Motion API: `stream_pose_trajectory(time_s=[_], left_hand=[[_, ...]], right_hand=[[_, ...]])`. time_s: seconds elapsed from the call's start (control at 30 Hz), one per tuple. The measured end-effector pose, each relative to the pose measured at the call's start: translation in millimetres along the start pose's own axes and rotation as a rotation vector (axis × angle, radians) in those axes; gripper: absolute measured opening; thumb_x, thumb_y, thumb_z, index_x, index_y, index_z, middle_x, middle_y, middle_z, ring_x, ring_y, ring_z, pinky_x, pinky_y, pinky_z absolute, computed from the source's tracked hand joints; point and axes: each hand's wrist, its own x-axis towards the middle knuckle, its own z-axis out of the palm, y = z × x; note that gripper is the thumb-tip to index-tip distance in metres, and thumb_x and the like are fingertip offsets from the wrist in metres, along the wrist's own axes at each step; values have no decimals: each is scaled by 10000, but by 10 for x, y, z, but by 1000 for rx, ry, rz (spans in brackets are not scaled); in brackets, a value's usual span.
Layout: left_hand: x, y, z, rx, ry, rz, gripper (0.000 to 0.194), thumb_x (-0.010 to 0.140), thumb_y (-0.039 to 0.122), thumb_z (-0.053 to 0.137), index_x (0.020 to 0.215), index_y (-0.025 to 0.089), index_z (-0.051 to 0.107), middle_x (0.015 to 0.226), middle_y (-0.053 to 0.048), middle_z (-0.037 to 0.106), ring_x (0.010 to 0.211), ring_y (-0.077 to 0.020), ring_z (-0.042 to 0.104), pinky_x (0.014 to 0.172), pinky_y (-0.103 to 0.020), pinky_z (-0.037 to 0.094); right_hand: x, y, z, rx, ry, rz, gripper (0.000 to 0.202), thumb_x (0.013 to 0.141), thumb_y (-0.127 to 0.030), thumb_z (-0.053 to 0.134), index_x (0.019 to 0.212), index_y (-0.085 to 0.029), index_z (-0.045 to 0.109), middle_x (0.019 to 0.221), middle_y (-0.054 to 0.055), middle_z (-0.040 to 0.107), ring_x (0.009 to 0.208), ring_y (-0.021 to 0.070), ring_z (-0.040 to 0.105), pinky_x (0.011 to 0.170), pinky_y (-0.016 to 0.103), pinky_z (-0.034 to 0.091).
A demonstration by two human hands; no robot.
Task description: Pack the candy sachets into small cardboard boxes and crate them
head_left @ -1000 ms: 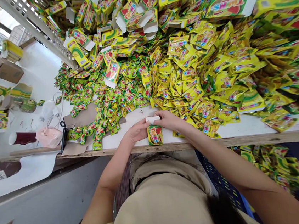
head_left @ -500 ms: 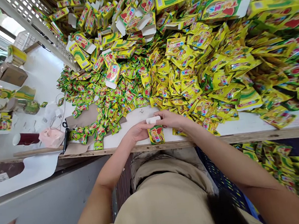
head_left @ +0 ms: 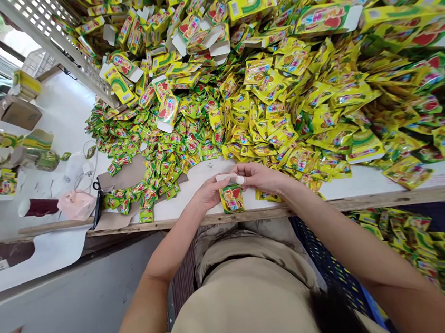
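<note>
A small yellow and green box (head_left: 232, 199) with a white flap at its top stands at the table's front edge. My left hand (head_left: 208, 193) grips the box from its left side. On the other side, my right hand (head_left: 256, 178) has its fingers bent at the white flap, with a fingertip on it. Beyond my hands lie a pile of small green packets (head_left: 191, 138) and, to the right, a heap of larger yellow packets (head_left: 277, 123).
Many yellow boxes (head_left: 253, 5) are heaped at the back. At left are a white lattice crate (head_left: 96, 76), a dark red cylinder (head_left: 44, 206), a pink bag (head_left: 76, 204) and a cardboard box (head_left: 20, 112). Below the table's right side, a blue crate (head_left: 324, 262) stands near more packets.
My right hand has shifted slightly at the box's top, and the white flap there looks differently bent. My left hand keeps its hold, while the view has moved a little.
</note>
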Motion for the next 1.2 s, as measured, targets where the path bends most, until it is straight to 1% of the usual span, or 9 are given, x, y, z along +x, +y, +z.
stream_pose_trajectory(time_s=[0.23, 0.3, 0.4, 0.5, 0.6, 0.77, 0.97, 1.13, 1.2], left_hand=[[16, -88, -9, -10, 47, 52, 492, 520, 337, 881, 897, 131, 643, 757, -26, 690, 634, -133, 623, 684, -282, 478], [26, -119, -25, 43, 101, 188, 473, 540, 371, 868, 892, 150, 642, 759, -6, 678, 636, -116, 609, 668, -264, 471], [8, -148, -85, 261, 214, 515, 346, 588, 387, 838, 766, 156, 651, 764, 7, 668, 672, -99, 593, 676, -240, 464], [-51, -156, -172, 505, 180, 658, 286, 606, 352, 828, 738, 156, 668, 825, -23, 698, 768, -129, 631, 737, -262, 493], [-101, -175, -240, 641, 127, 678, 219, 686, 326, 778, 796, 162, 682, 902, -60, 720, 860, -164, 668, 802, -309, 519], [-112, -207, -255, 654, 187, 704, 233, 691, 354, 772, 777, 163, 670, 927, -72, 730, 870, -179, 681, 797, -333, 539], [-191, -142, -161, 593, 125, 582, 277, 684, 365, 776, 815, 144, 672, 920, -80, 735, 841, -170, 678, 793, -323, 535], [-220, -144, -86, 655, 195, 594, 290, 680, 358, 774, 859, 146, 688, 783, -35, 711, 709, -131, 636, 692, -269, 512], [-217, -138, -65, 644, 223, 616, 270, 684, 367, 768, 829, 151, 696, 750, -22, 698, 673, -118, 612, 659, -255, 494]], right_hand=[[50, -45, -1, 9, -43, 78, 251, 588, -232, 761, 759, -180, 586, 663, -50, 539, 536, 66, 444, 483, 200, 384], [92, -65, 2, -71, -40, 73, 223, 597, -231, 731, 733, -184, 561, 633, -57, 526, 512, 68, 424, 472, 208, 368], [102, -57, -17, -276, 36, -30, 185, 642, -274, 703, 716, -185, 560, 601, -50, 528, 523, 87, 435, 491, 225, 365], [24, -17, -38, -512, 94, -165, 186, 734, -351, 656, 724, -174, 602, 640, -9, 590, 588, 122, 498, 540, 247, 385], [-74, 38, -9, -631, 97, -237, 223, 773, -401, 639, 804, -180, 646, 721, 19, 655, 635, 149, 554, 585, 267, 422], [-126, 152, 91, -698, 223, -393, 158, 810, -337, 604, 817, -188, 658, 831, 64, 684, 732, 189, 608, 678, 316, 476], [-139, 193, 90, -484, 130, -282, 259, 767, -425, 671, 848, -184, 624, 825, 52, 690, 740, 186, 624, 681, 312, 508], [-144, 165, 132, -679, 251, -310, 196, 777, -380, 650, 808, -188, 617, 717, 24, 641, 631, 155, 555, 601, 284, 448], [-143, 143, 149, -654, 262, -291, 203, 778, -392, 647, 811, -194, 617, 696, 18, 630, 612, 151, 539, 572, 279, 430]])
